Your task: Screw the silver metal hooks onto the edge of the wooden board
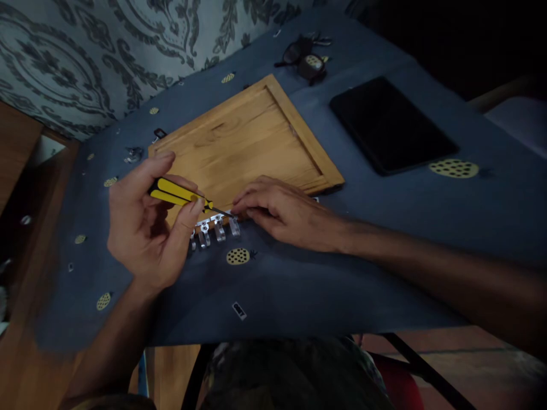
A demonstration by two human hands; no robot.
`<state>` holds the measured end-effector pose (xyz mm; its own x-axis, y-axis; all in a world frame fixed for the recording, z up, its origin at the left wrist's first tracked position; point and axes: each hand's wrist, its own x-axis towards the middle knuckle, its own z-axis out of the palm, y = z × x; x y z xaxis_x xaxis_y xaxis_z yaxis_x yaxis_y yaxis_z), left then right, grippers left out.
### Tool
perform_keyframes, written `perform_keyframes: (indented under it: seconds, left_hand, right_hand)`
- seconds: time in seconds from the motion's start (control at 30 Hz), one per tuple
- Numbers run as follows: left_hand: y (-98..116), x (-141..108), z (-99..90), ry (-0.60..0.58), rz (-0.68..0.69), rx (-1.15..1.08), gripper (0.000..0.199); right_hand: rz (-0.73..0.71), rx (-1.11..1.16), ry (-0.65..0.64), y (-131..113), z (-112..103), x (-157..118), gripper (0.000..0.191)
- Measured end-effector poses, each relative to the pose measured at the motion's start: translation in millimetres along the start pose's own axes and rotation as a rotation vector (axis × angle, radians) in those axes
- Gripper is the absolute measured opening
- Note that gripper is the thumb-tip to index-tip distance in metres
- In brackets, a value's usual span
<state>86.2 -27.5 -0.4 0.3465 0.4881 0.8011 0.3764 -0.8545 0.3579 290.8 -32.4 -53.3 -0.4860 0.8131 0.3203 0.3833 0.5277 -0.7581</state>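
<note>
My left hand is closed around the yellow and black handle of a screwdriver. Its thin shaft slants down to the right, with the tip at the right end of a silver metal hook rail. The rail lies along the near edge of a framed wooden board, its several hooks pointing toward me. My right hand rests over the board's near edge, fingertips bunched beside the screwdriver tip. Whatever those fingertips pinch is hidden. My left hand covers the rail's left end.
A dark blue cloth with pineapple prints covers the table. Sunglasses lie beyond the board, and a black tablet lies to its right. Small metal pieces sit left of the board. A patterned wall borders the far side.
</note>
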Motion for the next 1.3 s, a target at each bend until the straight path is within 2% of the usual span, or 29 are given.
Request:
perform_keyframes:
  seconds: [0.2,0.4,0.63,0.93,1.13,1.23,1.3]
  left_hand:
    - [-8,3,-1.9,0.048,0.035,-0.01,0.044]
    - [-7,1,-1.8,-0.01,-0.047,-0.071,0.046]
    - [-7,2,-1.7,-0.026,0.076,-0.052,0.055]
    - [-7,4,-3.5,-0.08,-0.023,-0.065,0.058]
    - [0,1,-4.5,-0.024,-0.02,0.024,0.06]
    - [4,-1,-6.4,-0.025,-0.103,0.083,0.054]
    - [4,-1,-7.9,-0.039,-0.107,0.091,0.054]
  right_hand:
    - [0.002,0.003,-0.008,0,0,1,0.028]
    - [0.007,0.01,-0.003,1,0,0,0.027]
    - [0.003,0.014,-0.003,1,-1,0,0.028]
    - [-0.005,0.016,-0.003,2,0,0,0.028]
    - [-0.006,0.012,-0.004,2,-1,0,0.028]
    - [-0.001,0.008,-0.006,2,0,1,0.029]
    - [0.001,0.009,-0.007,2,1,1,0.029]
